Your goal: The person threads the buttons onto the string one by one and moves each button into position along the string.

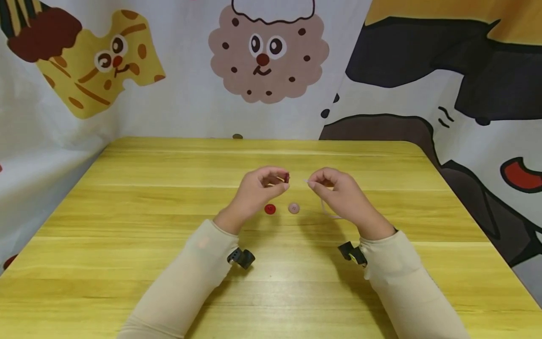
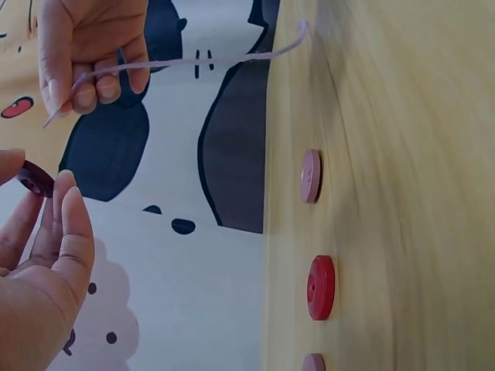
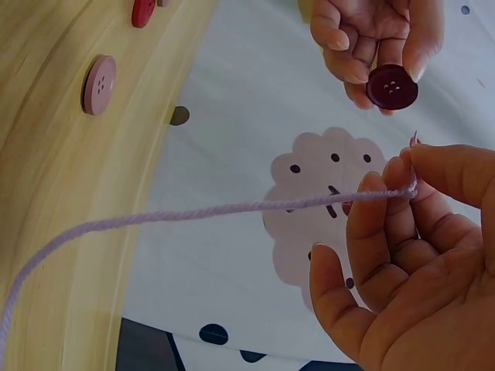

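Between thumb and fingers, my left hand [image 1: 263, 189] pinches a dark maroon button [image 3: 392, 86], its holes facing my right hand. My right hand [image 1: 342, 194] pinches a lilac yarn strand [image 3: 193, 210] near its end, and a short tip sticks out past the fingertips. From there the strand hangs down toward the table. A small gap separates the yarn tip from the maroon button. On the table below lie a red button [image 1: 270, 209] and a pink button [image 1: 293, 208]. In the left wrist view, another pink button [image 2: 313, 362] shows at the bottom edge.
A yellow wood-grain table [image 1: 271, 292] spreads under both forearms. Behind it hangs a white cloth [image 1: 182, 108] printed with cartoon food figures. Each wrist wears a small black camera, seen beside the left cuff [image 1: 241, 258] and the right cuff [image 1: 352, 253].
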The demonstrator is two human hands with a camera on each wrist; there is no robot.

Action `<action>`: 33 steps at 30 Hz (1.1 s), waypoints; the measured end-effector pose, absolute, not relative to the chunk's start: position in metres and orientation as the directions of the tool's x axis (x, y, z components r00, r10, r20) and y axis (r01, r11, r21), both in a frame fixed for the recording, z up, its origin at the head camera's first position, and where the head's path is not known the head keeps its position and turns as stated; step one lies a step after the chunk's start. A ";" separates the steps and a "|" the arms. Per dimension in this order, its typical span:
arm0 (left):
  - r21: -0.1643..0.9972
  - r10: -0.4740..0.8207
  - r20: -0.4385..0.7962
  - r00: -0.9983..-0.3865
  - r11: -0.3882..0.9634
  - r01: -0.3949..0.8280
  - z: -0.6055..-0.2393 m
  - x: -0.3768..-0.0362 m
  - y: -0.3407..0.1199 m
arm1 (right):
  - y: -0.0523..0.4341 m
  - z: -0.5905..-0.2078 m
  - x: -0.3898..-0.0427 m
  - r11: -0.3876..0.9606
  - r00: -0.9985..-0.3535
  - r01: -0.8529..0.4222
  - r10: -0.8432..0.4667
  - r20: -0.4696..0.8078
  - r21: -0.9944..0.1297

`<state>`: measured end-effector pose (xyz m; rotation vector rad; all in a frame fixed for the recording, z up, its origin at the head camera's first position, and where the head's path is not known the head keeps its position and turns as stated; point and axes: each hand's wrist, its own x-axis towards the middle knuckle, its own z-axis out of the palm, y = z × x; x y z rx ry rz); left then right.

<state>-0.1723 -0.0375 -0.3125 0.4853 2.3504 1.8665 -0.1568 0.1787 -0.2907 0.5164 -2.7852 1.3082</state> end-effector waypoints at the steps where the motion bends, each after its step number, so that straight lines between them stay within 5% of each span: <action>1: 0.963 0.310 0.113 -0.944 0.198 0.181 -0.313 -0.172 -0.037 | 0.178 -0.291 -0.157 0.592 -0.945 -0.303 -0.288 0.155 -0.747; 33: 0.973 0.355 0.124 -0.927 0.142 0.184 -0.314 -0.165 -0.027 | 0.168 -0.291 -0.154 0.571 -0.941 -0.291 -0.316 0.121 -0.768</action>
